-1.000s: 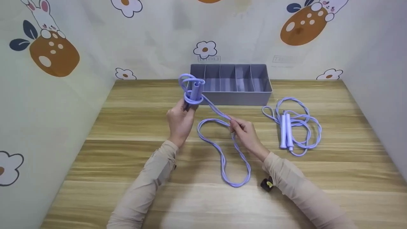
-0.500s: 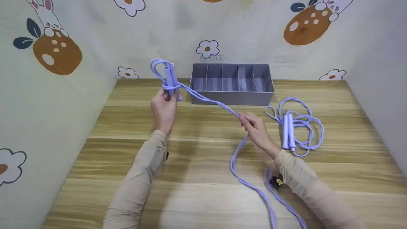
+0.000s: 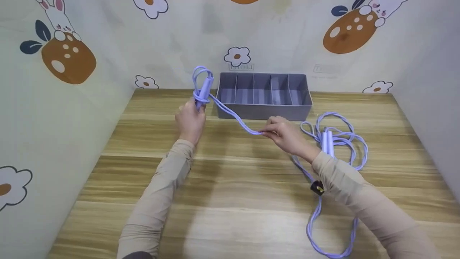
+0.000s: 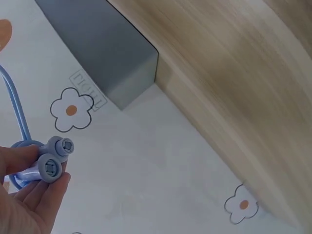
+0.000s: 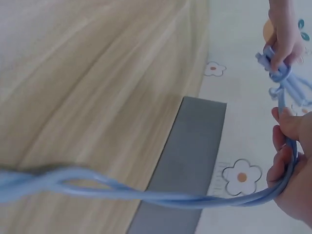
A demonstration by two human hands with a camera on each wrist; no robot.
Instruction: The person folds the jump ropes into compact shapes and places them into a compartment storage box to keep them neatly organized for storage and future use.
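Currently in hand: the person appears to be winding a rope (image 3: 235, 115) round its own handles (image 3: 206, 87); a band is already encircling them, while a long free length is trailing unwound.
Next move: probably calling for the right hand (image 3: 285, 135) to carry the doubled rope across and round the handles, the left hand (image 3: 190, 120) holding them paired.
Rope's place: its handles are being held above the table (image 3: 244, 172), just left of the box (image 3: 264, 112); the doubled part is sagging between the hands, its free length passing by the right forearm (image 3: 359, 194) and looping toward the person.
Handles' axis: running obliquely in the head view, rising from the left fingers and leaning rightward, a small loop arching above; in the left wrist view, two round ends are facing the lens side by side.
Left hand: thumb and fingers are pinching the handles.
Right hand: thumb and fingertips are pinching the rope.
Second rope (image 3: 327, 142): lying coiled at right, partly hidden by the forearm.
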